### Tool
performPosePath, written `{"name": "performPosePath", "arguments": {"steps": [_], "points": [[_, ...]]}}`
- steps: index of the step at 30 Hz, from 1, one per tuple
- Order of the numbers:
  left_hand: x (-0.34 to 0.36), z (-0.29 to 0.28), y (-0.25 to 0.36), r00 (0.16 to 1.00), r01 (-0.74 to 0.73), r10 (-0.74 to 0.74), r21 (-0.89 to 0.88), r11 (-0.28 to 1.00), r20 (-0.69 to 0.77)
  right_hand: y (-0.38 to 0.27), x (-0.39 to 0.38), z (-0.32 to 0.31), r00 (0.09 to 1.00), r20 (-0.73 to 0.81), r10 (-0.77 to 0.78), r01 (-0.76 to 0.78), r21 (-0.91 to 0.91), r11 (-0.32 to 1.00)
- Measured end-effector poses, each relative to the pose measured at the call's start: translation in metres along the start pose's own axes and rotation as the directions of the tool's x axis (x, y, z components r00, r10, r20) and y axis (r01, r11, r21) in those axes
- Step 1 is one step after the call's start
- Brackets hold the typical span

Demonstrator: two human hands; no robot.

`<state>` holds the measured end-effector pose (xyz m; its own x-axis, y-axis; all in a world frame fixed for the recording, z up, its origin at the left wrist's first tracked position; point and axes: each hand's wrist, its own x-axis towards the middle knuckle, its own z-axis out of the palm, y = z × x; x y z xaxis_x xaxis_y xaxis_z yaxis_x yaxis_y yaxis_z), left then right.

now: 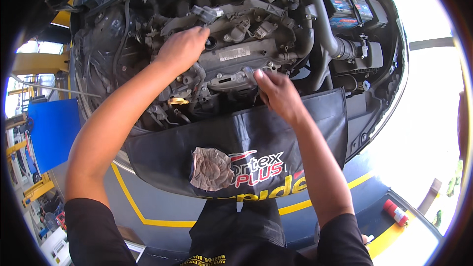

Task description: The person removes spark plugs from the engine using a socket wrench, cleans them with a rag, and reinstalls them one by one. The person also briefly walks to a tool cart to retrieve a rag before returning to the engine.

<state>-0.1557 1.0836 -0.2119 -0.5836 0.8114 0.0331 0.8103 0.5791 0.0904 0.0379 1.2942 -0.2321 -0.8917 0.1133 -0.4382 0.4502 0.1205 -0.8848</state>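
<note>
My left hand (183,49) is closed over the left part of the engine, its fingertips hidden beneath it. Just beyond its fingers a grey ignition coil (206,14) sits tilted, and a dark round hole (211,43) in the engine cover (252,50) lies close to its right. Further right and nearer to me, my right hand (278,91) is slightly blurred and closed. A small greyish piece (250,74) shows at its thumb tip, too smeared to name. Another ignition coil (238,31) is seated on the cover, right of the hole.
A black fender cover (167,155) drapes over the car's front edge, with a crumpled brownish rag (212,169) on it. The yellow dipstick handle (178,101) stands near my left forearm. A thick air hose (322,15) and the battery (347,10) are at right. A red fire extinguisher (395,213) is behind my right arm.
</note>
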Motion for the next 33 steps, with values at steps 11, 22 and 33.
{"name": "performPosePath", "arguments": {"steps": [11, 22, 33], "points": [[-0.016, 0.014, 0.006, 0.922, 0.298, -0.365, -0.363, 0.883, -0.129, -0.102, 0.128, 0.018, 0.933, 0.217, -0.287, 0.336, -0.811, 0.479], [-0.008, 0.020, 0.001, 0.931, 0.259, -0.335, -0.390, 0.884, -0.142, -0.132, 0.139, 0.022, 0.904, 0.423, 0.058, 0.424, -0.905, -0.007], [-0.011, 0.018, -0.004, 0.960, 0.169, -0.229, -0.322, 0.932, -0.158, -0.106, 0.113, 0.033, 0.978, 0.211, 0.000, 0.124, -0.578, 0.806]]}}
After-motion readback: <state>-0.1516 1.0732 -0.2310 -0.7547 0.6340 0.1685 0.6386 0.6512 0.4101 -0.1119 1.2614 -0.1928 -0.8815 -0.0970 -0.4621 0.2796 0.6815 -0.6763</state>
